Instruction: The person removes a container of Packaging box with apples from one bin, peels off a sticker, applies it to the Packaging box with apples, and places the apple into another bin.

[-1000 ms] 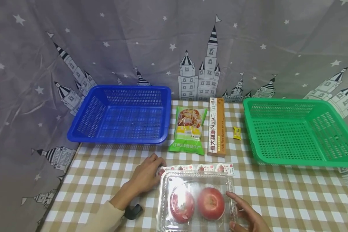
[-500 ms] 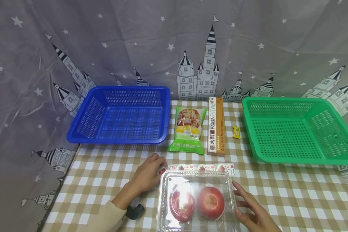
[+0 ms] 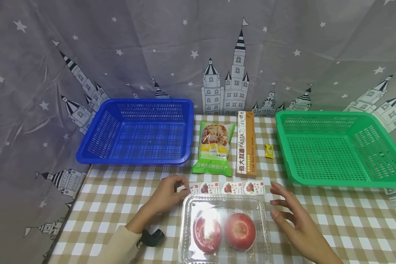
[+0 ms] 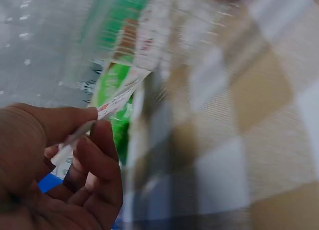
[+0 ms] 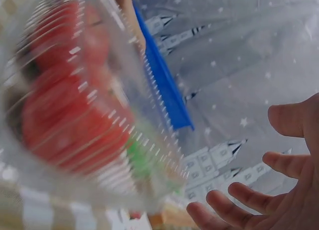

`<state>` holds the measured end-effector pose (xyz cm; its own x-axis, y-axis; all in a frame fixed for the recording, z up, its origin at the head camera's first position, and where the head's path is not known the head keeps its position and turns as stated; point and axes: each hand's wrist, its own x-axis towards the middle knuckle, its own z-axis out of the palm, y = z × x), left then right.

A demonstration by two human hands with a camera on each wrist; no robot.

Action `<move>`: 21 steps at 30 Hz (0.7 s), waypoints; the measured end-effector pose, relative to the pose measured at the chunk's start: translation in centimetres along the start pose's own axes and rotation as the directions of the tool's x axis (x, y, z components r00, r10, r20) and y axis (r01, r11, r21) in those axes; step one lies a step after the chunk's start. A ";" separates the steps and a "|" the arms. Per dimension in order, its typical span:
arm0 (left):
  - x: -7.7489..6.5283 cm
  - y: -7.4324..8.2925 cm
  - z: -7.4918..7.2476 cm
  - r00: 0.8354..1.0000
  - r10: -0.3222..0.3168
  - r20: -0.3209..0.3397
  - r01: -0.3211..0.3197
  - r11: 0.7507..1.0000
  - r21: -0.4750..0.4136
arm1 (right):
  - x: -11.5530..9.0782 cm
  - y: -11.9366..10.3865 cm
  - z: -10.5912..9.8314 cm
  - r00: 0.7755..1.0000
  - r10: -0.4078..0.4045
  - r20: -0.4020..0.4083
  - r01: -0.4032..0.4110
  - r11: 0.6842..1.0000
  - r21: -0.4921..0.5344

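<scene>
My left hand (image 3: 169, 194) pinches the left end of a strip of stickers (image 3: 232, 188) printed with red fruit, between thumb and fingers; the left wrist view shows the pinched strip (image 4: 117, 101) close up. The strip runs behind a clear plastic clamshell box (image 3: 222, 205) lying in front of me. Inside the box are two red apples (image 3: 240, 231), the left one partly lost in glare. My right hand (image 3: 297, 220) is off the right side of the box, fingers spread and holding nothing; in the right wrist view the box stands left of its fingertips.
A blue basket (image 3: 135, 160) stands back left, a green basket (image 3: 333, 182) back right. Between them lie a green food bag (image 3: 214, 148), a pasta box (image 3: 246, 145) and a small yellow packet (image 3: 269, 150). A grey curtain (image 3: 171, 44) hangs behind the checked tablecloth (image 3: 336, 220).
The right hand has let go of the box's right edge and moved up and right. The left hand has drawn the sticker strip slightly away from the box, showing more of it.
</scene>
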<state>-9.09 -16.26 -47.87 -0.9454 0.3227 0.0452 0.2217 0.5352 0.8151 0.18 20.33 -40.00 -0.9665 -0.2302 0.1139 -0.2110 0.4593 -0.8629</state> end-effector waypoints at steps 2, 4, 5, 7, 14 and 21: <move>0.3 0.5 -0.6 0.999 -0.039 0.026 0.041 0.996 -0.084 | 0.7 -0.5 0.1 0.998 -0.054 -0.011 0.054 0.998 0.036; 0.6 1.0 -1.2 0.996 -0.070 0.054 0.078 0.985 -0.152 | 1.3 -1.0 0.2 0.994 -0.108 -0.010 0.108 0.991 0.077; 0.7 1.3 -1.5 0.994 -0.085 0.073 0.098 0.976 -0.197 | 1.6 -1.3 0.3 0.992 -0.124 -0.003 0.124 0.988 0.088; 1.0 1.9 -2.0 0.989 -0.109 0.100 0.133 0.953 -0.274 | 2.3 -1.8 0.5 0.988 -0.152 0.019 0.149 0.983 0.103; 1.7 3.5 -2.7 0.975 -0.172 0.141 0.216 0.886 -0.410 | 4.6 -3.6 1.5 0.963 -0.267 -0.046 0.271 0.941 0.202; 1.8 4.8 -2.7 0.975 -0.135 0.179 0.204 0.864 -0.460 | 6.6 -4.6 3.2 0.950 -0.314 -0.003 0.312 0.942 0.123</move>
<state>-10.42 -15.20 -42.33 -0.9087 0.3816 -0.1696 -0.1117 0.1693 0.9792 -4.78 13.95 -36.83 -0.8519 -0.3602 0.3801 -0.4820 0.2554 -0.8381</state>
